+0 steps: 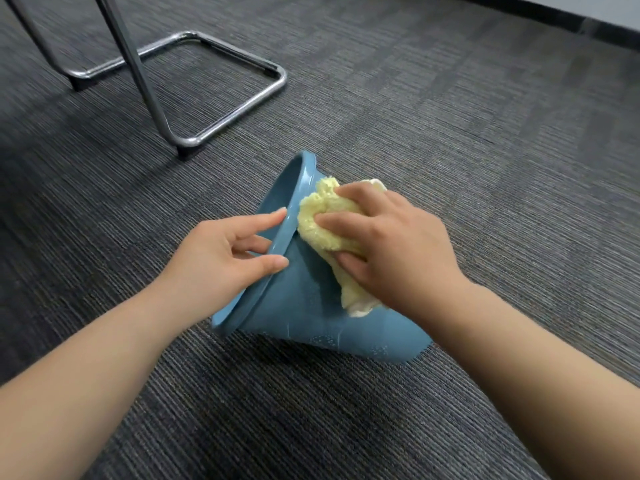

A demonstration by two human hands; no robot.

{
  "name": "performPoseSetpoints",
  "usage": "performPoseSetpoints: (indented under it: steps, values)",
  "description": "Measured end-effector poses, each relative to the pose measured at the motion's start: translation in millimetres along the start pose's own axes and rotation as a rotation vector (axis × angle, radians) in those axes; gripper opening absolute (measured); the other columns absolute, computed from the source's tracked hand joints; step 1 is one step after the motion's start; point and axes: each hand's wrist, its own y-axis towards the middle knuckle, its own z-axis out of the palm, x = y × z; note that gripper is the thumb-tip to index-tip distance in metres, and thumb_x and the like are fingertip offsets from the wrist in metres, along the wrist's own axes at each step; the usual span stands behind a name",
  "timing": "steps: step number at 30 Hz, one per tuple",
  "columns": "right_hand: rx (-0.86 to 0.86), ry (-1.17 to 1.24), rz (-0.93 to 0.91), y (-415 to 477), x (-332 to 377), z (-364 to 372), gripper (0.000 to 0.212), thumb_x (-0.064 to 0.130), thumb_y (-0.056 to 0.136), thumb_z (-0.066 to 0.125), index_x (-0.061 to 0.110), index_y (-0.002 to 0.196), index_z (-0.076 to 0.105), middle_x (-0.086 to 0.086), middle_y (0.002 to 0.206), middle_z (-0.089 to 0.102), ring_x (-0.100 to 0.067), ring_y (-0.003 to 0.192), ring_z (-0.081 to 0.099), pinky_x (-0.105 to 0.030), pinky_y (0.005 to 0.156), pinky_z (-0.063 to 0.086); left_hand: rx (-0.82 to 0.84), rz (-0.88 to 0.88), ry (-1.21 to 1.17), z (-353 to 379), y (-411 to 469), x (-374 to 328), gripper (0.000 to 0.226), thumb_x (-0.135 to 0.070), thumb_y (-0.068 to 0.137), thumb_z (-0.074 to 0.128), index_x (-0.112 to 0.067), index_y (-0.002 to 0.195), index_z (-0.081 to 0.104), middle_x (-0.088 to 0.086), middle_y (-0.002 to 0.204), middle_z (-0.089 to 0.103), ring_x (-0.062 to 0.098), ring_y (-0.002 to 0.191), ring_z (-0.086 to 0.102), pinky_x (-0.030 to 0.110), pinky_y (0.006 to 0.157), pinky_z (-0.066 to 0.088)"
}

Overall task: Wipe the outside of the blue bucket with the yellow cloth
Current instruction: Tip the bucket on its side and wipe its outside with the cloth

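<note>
The blue bucket (pixel 304 317) lies tipped on its side on the carpet, its mouth facing left and its base toward the lower right. My left hand (pixel 225 258) grips the rim, thumb on the outer wall and fingers curled inside the lip. My right hand (pixel 388 244) holds the bunched yellow cloth (pixel 325 220) and presses it against the bucket's outer wall just behind the rim. Part of the cloth hangs out below my palm. Small water spots show on the wall near the base.
Grey striped carpet (pixel 485 140) covers the floor all around. A chrome tubular chair frame (pixel 214 81) stands at the upper left, its nearest corner close to the bucket's rim. A dark baseboard (pixel 571 22) runs along the top right.
</note>
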Motion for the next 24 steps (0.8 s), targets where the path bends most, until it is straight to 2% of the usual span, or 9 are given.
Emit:
performPoseSetpoints:
  steps: [3,6,8,10,13,16,20,22,24]
  values:
    - [-0.045,-0.056,0.131,3.2,-19.0,2.9,0.031,0.031,0.08,0.06,0.032,0.111,0.059,0.0,0.133,0.047,-0.028,0.108,0.048,-0.029,0.064,0.027,0.014,0.007,-0.028,1.2,1.0,-0.6,0.05,-0.003,0.067,0.069,-0.048,0.086,0.056,-0.03,0.059,0.067,-0.008,0.06,0.063,0.006,0.056,0.048]
    - [-0.062,-0.079,0.21,2.1,-25.4,3.3,0.03,0.032,0.082,0.056,0.031,0.113,0.057,-0.001,0.135,0.044,-0.028,0.111,0.045,-0.029,0.063,0.026,0.022,0.01,-0.044,3.3,1.2,-0.9,0.051,-0.001,0.067,0.069,-0.046,0.087,0.057,-0.029,0.059,0.067,-0.008,0.06,0.063,0.006,0.055,0.047]
    - [-0.072,-0.082,0.117,1.6,-18.5,3.5,0.026,0.025,0.077,0.064,0.023,0.103,0.064,-0.008,0.125,0.055,-0.034,0.102,0.053,-0.031,0.059,0.03,0.017,0.014,-0.031,3.0,2.6,-0.3,0.05,-0.002,0.067,0.069,-0.046,0.088,0.057,-0.028,0.059,0.067,-0.007,0.06,0.063,0.006,0.056,0.048]
    - [-0.072,-0.066,-0.032,1.8,-9.3,3.1,0.024,0.015,0.066,0.073,0.017,0.089,0.07,-0.015,0.105,0.067,-0.039,0.081,0.062,-0.031,0.051,0.038,-0.002,0.016,-0.003,0.6,4.9,1.0,0.05,-0.004,0.067,0.07,-0.048,0.088,0.056,-0.029,0.059,0.067,-0.007,0.061,0.063,0.007,0.058,0.049]
    - [-0.068,-0.028,-0.163,-1.2,-3.3,4.4,0.023,0.013,0.06,0.075,0.016,0.083,0.072,-0.015,0.096,0.07,-0.037,0.067,0.063,-0.031,0.045,0.044,-0.014,0.007,0.016,-4.1,6.9,3.4,0.05,-0.006,0.068,0.07,-0.051,0.086,0.056,-0.028,0.061,0.068,-0.007,0.064,0.063,0.009,0.061,0.051]
    - [-0.074,-0.03,-0.109,-5.6,-18.0,6.5,0.026,0.017,0.062,0.075,0.018,0.088,0.071,-0.015,0.102,0.069,-0.036,0.075,0.063,-0.035,0.049,0.047,-0.01,-0.008,0.001,-6.9,8.0,7.7,0.05,-0.004,0.068,0.07,-0.05,0.086,0.058,-0.026,0.062,0.069,-0.006,0.064,0.063,0.008,0.06,0.05]
    - [0.082,-0.134,0.203,-19.9,-55.5,21.2,0.028,0.031,0.081,0.059,0.029,0.11,0.06,-0.002,0.132,0.049,-0.028,0.11,0.047,-0.032,0.066,0.04,-0.05,-0.003,0.051,-11.5,8.9,14.1,0.051,-0.005,0.071,0.067,-0.051,0.089,0.054,-0.032,0.062,0.066,-0.011,0.061,0.061,0.007,0.063,0.05]
    - [0.146,-0.15,0.291,-30.9,-65.6,27.4,0.03,0.035,0.084,0.055,0.033,0.114,0.056,0.003,0.136,0.043,-0.024,0.116,0.041,-0.03,0.069,0.039,-0.08,-0.008,0.087,-14.5,9.4,18.1,0.052,-0.006,0.073,0.067,-0.054,0.088,0.052,-0.034,0.061,0.065,-0.013,0.06,0.059,0.016,0.067,0.052]
    - [0.138,-0.146,0.304,-35.3,-67.2,31.7,0.03,0.036,0.083,0.055,0.033,0.113,0.056,0.003,0.135,0.043,-0.023,0.115,0.042,-0.031,0.068,0.039,-0.106,-0.014,0.121,-16.3,11.8,21.3,0.05,-0.008,0.073,0.066,-0.053,0.091,0.052,-0.028,0.059,0.067,-0.015,0.058,0.058,0.018,0.069,0.046]
